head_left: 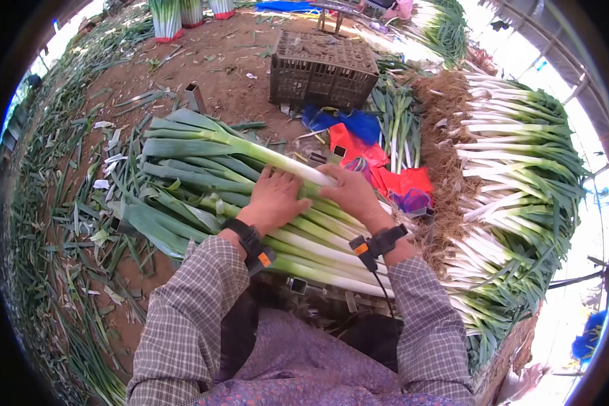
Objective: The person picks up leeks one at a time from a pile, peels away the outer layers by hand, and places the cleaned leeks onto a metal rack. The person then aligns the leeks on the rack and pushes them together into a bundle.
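We count one dark plastic lattice crate (323,68), three upright bundles of green leeks (166,19) beyond it, and two hands: left hand (275,199), right hand (353,194).

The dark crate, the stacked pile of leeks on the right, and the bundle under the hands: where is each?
dark crate (323,71): head view, front wall.
stacked pile of leeks (514,176): head view, white stalks.
bundle (203,145): head view, green leaves.

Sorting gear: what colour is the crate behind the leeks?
Dark brown crate, seen in the head view.
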Demonstrator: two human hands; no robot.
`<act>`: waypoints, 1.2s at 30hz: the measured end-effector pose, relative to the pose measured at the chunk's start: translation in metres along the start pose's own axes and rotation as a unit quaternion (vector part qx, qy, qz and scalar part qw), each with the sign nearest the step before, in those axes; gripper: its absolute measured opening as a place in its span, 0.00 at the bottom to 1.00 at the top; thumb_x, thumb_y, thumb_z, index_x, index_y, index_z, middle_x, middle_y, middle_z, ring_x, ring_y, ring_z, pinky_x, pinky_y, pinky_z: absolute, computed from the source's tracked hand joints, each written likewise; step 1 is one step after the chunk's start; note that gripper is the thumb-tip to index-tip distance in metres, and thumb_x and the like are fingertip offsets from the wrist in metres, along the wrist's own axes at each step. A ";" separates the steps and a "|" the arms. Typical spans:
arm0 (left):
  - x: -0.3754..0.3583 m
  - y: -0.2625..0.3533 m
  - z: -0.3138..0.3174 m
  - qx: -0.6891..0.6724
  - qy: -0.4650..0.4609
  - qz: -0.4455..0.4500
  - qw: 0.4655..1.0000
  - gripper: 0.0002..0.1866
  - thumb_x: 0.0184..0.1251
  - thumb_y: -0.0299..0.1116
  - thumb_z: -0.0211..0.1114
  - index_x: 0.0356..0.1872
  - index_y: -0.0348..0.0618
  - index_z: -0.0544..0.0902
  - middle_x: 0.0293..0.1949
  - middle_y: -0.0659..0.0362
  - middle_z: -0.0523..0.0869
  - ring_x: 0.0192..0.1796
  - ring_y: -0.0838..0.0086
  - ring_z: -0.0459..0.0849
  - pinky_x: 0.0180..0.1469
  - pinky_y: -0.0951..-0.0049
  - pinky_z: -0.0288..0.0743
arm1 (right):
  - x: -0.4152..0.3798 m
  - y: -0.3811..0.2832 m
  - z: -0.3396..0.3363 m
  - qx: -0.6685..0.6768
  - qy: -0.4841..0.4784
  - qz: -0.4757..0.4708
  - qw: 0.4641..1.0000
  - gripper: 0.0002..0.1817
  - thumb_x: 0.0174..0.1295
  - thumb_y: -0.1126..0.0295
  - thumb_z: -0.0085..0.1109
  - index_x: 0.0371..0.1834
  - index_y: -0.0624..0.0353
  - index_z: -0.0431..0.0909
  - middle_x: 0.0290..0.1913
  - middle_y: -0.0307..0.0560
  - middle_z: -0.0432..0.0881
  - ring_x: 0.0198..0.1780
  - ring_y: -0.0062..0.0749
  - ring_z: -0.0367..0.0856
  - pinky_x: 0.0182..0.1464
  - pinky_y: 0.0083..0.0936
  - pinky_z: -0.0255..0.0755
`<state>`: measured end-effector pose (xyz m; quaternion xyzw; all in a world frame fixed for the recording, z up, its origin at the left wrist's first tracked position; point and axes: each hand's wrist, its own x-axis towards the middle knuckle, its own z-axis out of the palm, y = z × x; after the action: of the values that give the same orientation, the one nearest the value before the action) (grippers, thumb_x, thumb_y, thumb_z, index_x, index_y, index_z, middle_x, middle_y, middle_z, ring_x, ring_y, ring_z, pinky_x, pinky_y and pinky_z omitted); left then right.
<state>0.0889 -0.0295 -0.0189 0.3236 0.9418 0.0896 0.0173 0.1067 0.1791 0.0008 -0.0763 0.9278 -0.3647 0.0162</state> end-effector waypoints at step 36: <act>0.017 0.015 0.007 -0.024 0.020 0.050 0.998 0.24 0.57 0.39 0.67 0.53 0.38 0.76 0.57 0.49 0.79 0.65 0.59 0.73 0.70 0.58 0.60 | -0.030 0.031 -0.084 0.269 -0.027 0.011 0.963 0.25 0.55 0.80 0.67 0.59 0.63 0.79 0.52 0.44 0.85 0.49 0.22 0.83 0.53 0.21 0.77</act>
<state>0.0856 -0.0064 -0.0223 0.3679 0.9222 0.1191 0.0016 0.1252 0.2629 0.0408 -0.0682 0.7956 -0.5985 0.0652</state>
